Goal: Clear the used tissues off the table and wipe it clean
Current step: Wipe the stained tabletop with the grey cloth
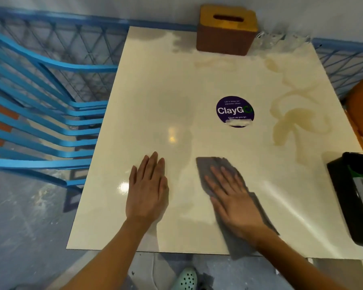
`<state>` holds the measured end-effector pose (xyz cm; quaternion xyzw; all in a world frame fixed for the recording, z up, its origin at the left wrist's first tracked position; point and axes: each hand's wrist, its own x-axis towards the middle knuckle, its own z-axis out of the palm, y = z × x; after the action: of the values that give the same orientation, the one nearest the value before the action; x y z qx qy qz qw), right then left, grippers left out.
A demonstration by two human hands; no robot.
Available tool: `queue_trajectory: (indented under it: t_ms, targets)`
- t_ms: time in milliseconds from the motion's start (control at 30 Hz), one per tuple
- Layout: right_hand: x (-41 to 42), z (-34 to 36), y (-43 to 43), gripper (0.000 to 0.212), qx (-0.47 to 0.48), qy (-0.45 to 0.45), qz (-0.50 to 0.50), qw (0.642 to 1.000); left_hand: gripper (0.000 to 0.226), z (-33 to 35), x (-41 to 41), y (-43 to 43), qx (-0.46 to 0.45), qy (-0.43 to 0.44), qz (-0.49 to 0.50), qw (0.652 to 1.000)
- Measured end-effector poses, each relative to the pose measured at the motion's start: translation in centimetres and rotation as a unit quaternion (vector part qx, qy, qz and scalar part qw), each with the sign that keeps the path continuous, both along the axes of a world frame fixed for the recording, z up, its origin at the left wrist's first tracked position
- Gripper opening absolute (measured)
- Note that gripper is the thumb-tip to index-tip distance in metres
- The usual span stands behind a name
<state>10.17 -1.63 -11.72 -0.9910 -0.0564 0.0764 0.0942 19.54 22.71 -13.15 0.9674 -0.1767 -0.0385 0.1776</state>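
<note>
- Desk point(176, 80): glossy cream top, set against a white wall with blue trim; a blue slatted chair point(40, 126) stands at its left side.
- Right hand point(235, 201): fingers point(219, 176) straight and spread, pressed flat on the grey cloth point(210, 165), gripping nothing; the tips aim far-left.
- Grey cloth: near-right part of the desk, under the right hand. Its long axis runs diagonally from far-left to near-right, and the near end overhangs the desk's near edge.
- Left hand point(147, 185): flat on bare desk just left of the cloth and apart from it, fingers straight, together and pointing away, holding nothing.
- Purple sticker point(234, 111): round, mid-desk, beyond the cloth.
- Brownish smear point(291, 118): right of the sticker.
- Brown tissue box point(226, 32): at the far edge.
</note>
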Motion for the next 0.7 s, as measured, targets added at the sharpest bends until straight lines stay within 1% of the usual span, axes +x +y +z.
queue_trajectory:
  t_ms: [100,233,300,400,500,600,700]
  targets:
    - [1.5,0.3,-3.5,0.055,-0.028,-0.007,-0.095,0.995,0.056,0.1,0.0,-0.2,-0.003,0.005,0.009,1.0]
    - [4.6,-0.9,-0.6,0.058,-0.041,-0.009,-0.161,0.986,0.056,0.0,0.0,0.2,-0.004,0.009,0.009,1.0]
    - [5.8,-1.0,2.6,0.058,-0.045,-0.005,-0.155,0.987,0.056,0.0,0.0,0.3,-0.003,0.007,0.01,1.0]
    - [6.9,-0.7,7.8,0.055,-0.023,-0.015,-0.113,0.993,0.055,-0.1,0.2,0.4,0.005,0.001,0.007,1.0]
    - [5.2,-1.0,11.3,0.056,-0.016,-0.014,-0.07,0.997,0.057,-0.5,0.3,0.8,0.013,0.002,0.0,1.0]
    - [1.8,-1.3,10.2,0.058,-0.012,-0.004,-0.014,1.0,0.057,-0.8,0.1,1.3,0.001,0.001,-0.005,1.0]
    - [0.5,-1.4,4.7,0.057,-0.013,-0.015,-0.044,0.999,0.055,-0.7,0.0,1.0,-0.018,-0.003,0.0,1.0]
